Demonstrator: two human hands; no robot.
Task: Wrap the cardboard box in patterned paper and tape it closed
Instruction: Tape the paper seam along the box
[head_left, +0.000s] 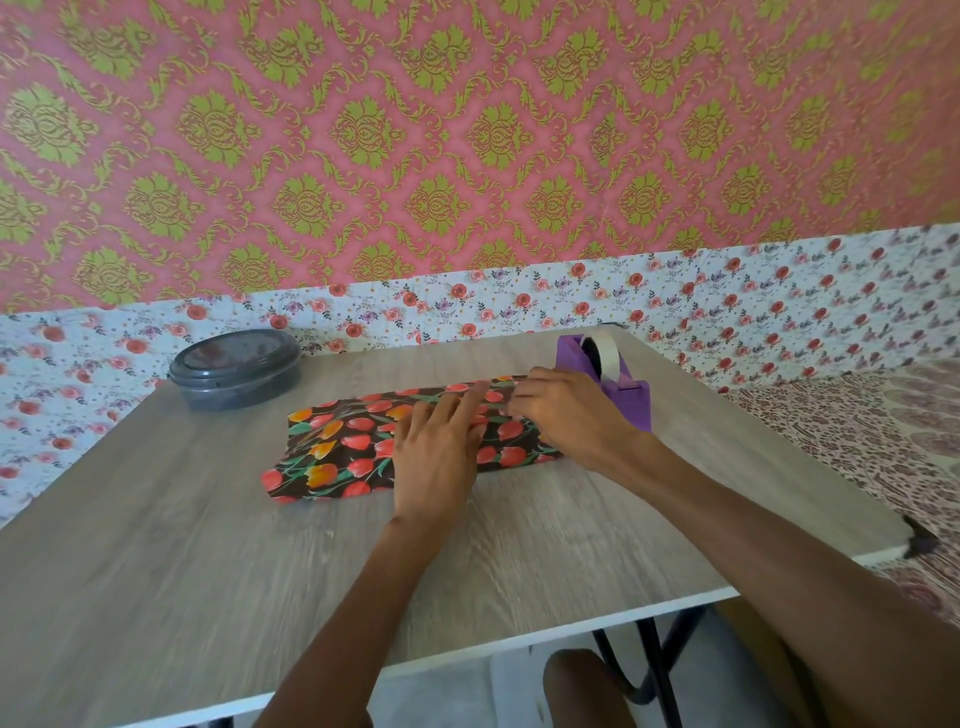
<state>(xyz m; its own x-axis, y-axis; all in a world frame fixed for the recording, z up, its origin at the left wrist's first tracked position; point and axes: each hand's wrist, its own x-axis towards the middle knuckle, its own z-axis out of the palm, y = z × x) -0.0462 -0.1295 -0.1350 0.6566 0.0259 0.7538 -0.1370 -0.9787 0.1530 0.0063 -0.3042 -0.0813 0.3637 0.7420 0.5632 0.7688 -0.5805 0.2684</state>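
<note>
Head view: paper-wrapped box (337, 447) lies just left of the tape dispenser (618, 384), both hands on it.
Its long axis runs from the dispenser leftward and nearer. The left hand (436, 457) presses flat; the right hand (566, 415) has bent fingers, grip unclear. Bare table (156, 545) stretches nearer than the dispenser.

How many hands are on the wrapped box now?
2. The left hand lies flat on the middle of the wrapped box; the right hand touches its right end, beside the purple tape dispenser.
</note>
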